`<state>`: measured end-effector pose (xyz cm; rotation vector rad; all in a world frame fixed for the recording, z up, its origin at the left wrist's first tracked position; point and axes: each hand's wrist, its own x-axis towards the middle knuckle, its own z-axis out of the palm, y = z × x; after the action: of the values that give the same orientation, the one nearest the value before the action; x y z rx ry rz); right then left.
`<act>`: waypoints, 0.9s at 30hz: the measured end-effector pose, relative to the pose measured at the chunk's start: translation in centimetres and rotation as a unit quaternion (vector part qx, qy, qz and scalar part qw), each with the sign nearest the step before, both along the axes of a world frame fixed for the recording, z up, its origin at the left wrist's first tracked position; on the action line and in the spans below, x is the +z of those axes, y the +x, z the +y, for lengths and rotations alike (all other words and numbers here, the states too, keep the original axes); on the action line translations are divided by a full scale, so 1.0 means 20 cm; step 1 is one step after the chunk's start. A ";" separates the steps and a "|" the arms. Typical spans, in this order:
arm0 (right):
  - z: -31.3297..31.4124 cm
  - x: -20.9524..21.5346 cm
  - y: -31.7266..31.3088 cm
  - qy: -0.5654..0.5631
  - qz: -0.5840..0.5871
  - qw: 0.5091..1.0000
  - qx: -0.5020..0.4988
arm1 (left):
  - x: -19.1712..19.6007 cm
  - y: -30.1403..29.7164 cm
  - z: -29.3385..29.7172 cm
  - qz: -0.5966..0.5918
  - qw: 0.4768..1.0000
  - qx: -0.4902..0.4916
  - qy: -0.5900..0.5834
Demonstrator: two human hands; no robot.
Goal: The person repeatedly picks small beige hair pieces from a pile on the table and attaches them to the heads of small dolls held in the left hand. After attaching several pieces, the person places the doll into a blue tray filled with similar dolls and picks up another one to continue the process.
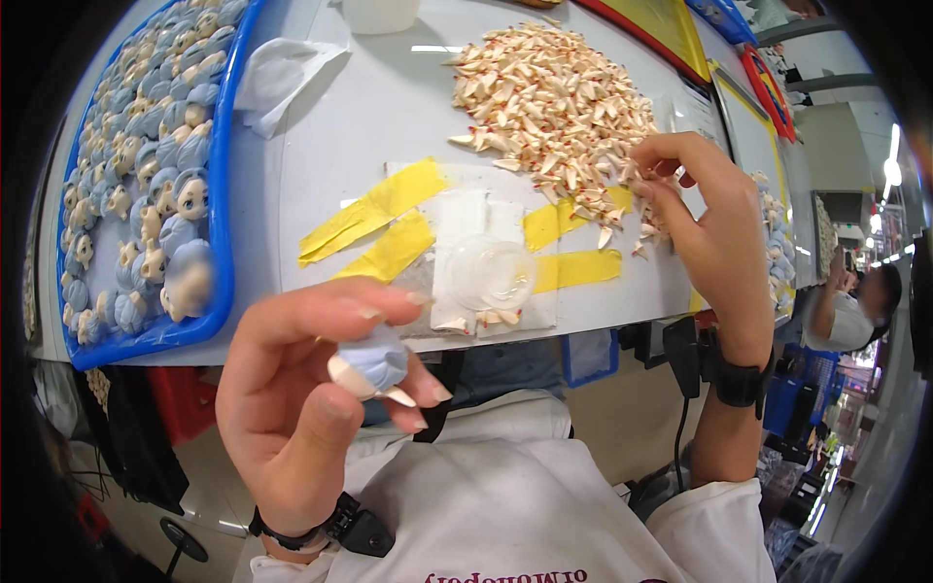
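Observation:
Raised near my body, my left hand (316, 389) grips a small doll head (374, 361) with moulded light-blue hair and a pale face part. A pale pointed bit sticks out from its lower side. My right hand (695, 199) reaches to the right edge of a big pile of small cream pointed pieces with red tips (554, 102). Its thumb and index finger come together among the pieces, and what is between them is too small to make out. Between the hands, a clear round dish (489, 272) sits on a white pad, with a few cream pieces in front of it.
Yellow tape strips (374, 212) hold the pad to the white table. At the left stands a blue tray (225, 185) of many blue-haired doll heads. A white cloth (282, 83) and a white tub (381, 14) lie beyond. Another person (846, 311) is at far right.

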<state>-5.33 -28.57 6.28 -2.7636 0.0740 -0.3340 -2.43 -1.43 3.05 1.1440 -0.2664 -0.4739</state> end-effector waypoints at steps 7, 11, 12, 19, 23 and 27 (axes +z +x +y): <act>-0.32 0.18 -0.29 0.008 0.030 0.986 -0.164 | 0.00 0.00 0.03 -0.025 0.999 0.032 0.009; -0.25 0.10 -0.35 0.024 0.076 0.985 -0.151 | 0.00 0.00 0.00 -0.034 0.999 0.016 0.005; -0.22 0.07 -0.34 0.024 0.076 0.986 -0.143 | 0.00 0.00 -0.01 -0.039 0.999 0.019 -0.002; -0.22 -0.02 -0.30 0.000 0.038 0.992 -0.119 | -0.01 -0.01 -0.03 -0.092 0.994 0.049 0.021; -0.20 -0.03 -0.28 -0.011 0.024 0.994 -0.105 | -0.04 -0.02 -0.03 -0.083 0.994 0.064 -0.019; -0.18 -0.03 -0.26 0.055 0.019 0.990 -0.126 | -0.03 -0.03 -0.04 -0.064 0.997 0.019 -0.024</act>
<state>-10.44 -32.07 5.66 -2.6529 0.4403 -0.3311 -3.05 -2.19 2.43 1.1314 -0.3651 -0.3603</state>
